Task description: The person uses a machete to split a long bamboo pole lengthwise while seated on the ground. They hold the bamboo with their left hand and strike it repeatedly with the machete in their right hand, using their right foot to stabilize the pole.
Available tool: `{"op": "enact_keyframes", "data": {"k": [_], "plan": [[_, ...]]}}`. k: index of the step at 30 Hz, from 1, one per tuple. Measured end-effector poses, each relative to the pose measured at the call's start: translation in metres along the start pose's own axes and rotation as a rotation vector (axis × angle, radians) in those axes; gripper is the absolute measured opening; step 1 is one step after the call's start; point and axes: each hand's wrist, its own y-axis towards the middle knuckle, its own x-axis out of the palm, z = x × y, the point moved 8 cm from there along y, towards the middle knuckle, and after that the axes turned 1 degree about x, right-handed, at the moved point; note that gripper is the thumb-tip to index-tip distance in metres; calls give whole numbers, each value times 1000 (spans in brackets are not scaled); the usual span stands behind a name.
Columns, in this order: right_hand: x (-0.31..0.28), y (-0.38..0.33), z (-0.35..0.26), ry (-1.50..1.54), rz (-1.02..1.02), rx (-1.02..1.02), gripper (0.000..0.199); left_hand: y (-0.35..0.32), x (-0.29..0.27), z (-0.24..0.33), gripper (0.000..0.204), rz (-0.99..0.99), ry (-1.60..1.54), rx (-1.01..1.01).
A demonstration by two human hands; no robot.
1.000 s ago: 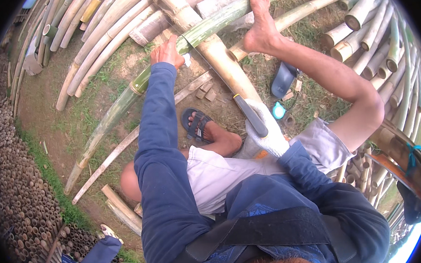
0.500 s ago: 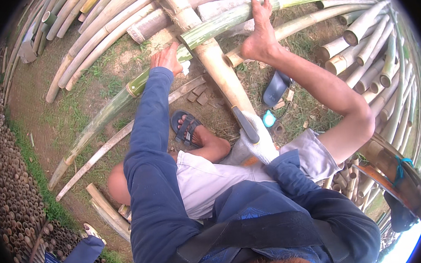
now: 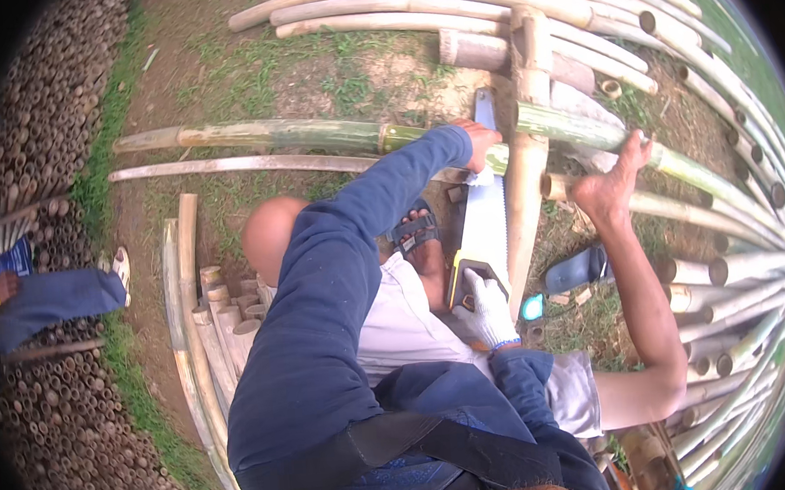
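Bare dirt with patches of grass (image 3: 245, 82) makes the ground, ringed by bamboo. A green pole (image 3: 312, 134) lies across the scene from left to right, its right part resting over a pale upright post (image 3: 525, 190) near the middle. A saw (image 3: 483, 211) stands with its blade across the green pole, blade pointing far, its yellow and black handle near.

The right hand (image 3: 486, 307), in a white glove, has its fingers closed around the saw handle. The left hand (image 3: 479, 141), at the end of a blue sleeve, presses on the green pole just left of the blade; whether its fingers curl round the pole or lie flat cannot be told. A bare foot (image 3: 611, 184) is planted on the green pole to the right of the post, and the other foot (image 3: 419, 238), in a dark sandal, sits on the ground just left of the saw. One blue sandal (image 3: 576, 270) lies loose on the grass to the right of the post.

Long pale poles (image 3: 448, 4) lie stacked on the far side, and more run down the right edge with cut ends showing. Short cut pieces (image 3: 224, 316) stand bunched at the near left beside a few thin poles. Stacked bamboo ends (image 3: 69, 431) fill the left edge, where another person in a blue sleeve (image 3: 50, 301) sits.
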Motion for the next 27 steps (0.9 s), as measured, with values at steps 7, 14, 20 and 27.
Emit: {"op": "enact_keyframes", "data": {"k": [7, 14, 20, 27], "plan": [[-15, 17, 31, 516, 73, 296, 65, -7, 56, 18, 86, -128, -21, 131], [-248, 151, 58, -110, 568, 64, 119, -44, 40, 66, 63, -324, 126, 222], [-279, 173, 59, -646, 679, 78, 148, -91, 19, 84, 56, -278, 277, 186], [-276, 165, 43, -612, 761, -50, 133, -142, 10, 94, 49, -203, 320, 105]]}}
